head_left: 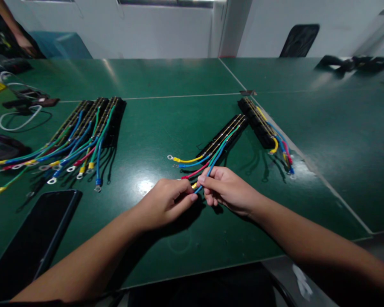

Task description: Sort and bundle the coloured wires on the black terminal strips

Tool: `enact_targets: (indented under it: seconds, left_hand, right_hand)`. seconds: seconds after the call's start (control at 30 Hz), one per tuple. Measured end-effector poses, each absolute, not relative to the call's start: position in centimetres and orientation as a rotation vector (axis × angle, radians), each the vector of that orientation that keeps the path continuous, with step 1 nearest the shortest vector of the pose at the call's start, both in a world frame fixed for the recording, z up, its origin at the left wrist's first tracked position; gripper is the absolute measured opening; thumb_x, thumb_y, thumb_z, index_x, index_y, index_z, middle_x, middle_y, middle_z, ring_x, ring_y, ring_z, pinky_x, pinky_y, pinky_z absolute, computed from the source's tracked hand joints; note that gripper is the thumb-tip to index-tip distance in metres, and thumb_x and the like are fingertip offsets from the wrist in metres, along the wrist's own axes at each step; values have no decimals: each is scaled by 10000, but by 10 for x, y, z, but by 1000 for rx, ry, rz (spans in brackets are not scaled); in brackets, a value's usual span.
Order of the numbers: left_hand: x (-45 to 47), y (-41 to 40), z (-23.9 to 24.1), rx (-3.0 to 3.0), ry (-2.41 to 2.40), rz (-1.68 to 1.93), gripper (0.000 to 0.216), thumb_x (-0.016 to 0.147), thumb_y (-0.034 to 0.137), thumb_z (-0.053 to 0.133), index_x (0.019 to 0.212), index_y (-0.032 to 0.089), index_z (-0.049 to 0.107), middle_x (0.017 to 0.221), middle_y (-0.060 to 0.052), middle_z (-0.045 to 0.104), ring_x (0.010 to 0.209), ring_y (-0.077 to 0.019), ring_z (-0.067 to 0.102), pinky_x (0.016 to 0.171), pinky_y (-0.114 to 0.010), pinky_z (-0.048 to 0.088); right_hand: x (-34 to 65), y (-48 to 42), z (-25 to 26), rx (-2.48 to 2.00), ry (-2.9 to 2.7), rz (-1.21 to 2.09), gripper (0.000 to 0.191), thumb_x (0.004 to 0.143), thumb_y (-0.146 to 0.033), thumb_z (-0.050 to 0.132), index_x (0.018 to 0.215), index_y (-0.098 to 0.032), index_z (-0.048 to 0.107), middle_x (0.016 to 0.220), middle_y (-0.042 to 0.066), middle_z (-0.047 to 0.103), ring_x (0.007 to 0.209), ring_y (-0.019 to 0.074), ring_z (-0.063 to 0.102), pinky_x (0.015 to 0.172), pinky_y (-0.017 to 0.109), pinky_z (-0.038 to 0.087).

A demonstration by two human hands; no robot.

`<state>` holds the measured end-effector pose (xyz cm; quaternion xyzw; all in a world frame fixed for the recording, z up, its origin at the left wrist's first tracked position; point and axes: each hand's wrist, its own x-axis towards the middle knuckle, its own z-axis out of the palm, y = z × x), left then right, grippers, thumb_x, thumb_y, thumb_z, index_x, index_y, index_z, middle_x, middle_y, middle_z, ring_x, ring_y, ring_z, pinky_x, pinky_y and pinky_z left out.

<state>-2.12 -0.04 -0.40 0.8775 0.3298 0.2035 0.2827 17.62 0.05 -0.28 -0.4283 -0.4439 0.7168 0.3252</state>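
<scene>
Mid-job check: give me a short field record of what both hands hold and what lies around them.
left hand: pinches blue wire at its end
right hand: pinches same blue wire, farther up
wire source: middle terminal block, also yellow, red, green leads
right of it: second terminal block
left side: three wired terminal blocks
near left: dark phone, lying flat
surface: green table
far left: another person's hand

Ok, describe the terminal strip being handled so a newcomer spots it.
On the green table, right of centre, find the far strip. The terminal strip lies nearer, to its left; only its coloured wires run into the left hand and right hand.
</scene>
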Motion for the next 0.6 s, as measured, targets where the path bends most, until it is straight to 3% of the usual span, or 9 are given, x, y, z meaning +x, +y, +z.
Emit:
enact_targets:
  seconds: [0.23, 0.6]
  left_hand:
    - [-20, -1, -3, 2266, 898, 529, 209, 870, 333, 560, 771, 149, 560, 628, 26, 564, 541, -78, 482, 526, -199, 325]
    - [-21, 0, -1, 2324, 882, 527, 225, 917, 289, 468, 762, 152, 556, 590, 37, 495, 524, -81, 427, 524, -214, 292]
  right_hand:
    - [177, 0, -2, -1117, -1141, 1914, 204, 822, -326, 635, 814, -143, 547, 505, -49, 546, 392, 49, 508, 362, 137, 350]
    - [177, -1, -1, -1127, -1130, 1898, 220, 799, -332, 662, 818, -143, 552, 516, -52, 537, 397, 54, 509, 374, 149, 365]
